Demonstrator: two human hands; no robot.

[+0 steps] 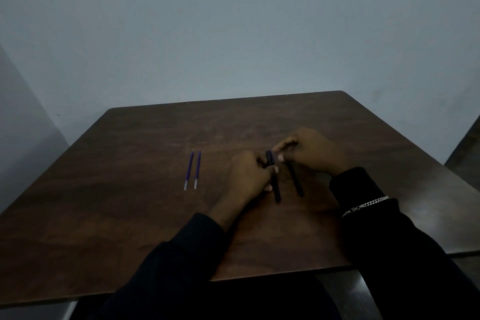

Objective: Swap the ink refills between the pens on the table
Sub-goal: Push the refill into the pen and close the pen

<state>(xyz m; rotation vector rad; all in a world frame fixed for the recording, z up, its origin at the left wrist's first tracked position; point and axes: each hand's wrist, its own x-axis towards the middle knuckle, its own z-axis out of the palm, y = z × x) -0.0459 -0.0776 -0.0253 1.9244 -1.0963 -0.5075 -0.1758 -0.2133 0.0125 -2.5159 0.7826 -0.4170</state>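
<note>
Two purple ink refills lie side by side on the dark wooden bench, well apart from the hands. The left hand has its grip clenched around a black pen barrel. The right hand pinches at that barrel's far end, while a second black pen lies just beside it, partly under the right hand.
</note>
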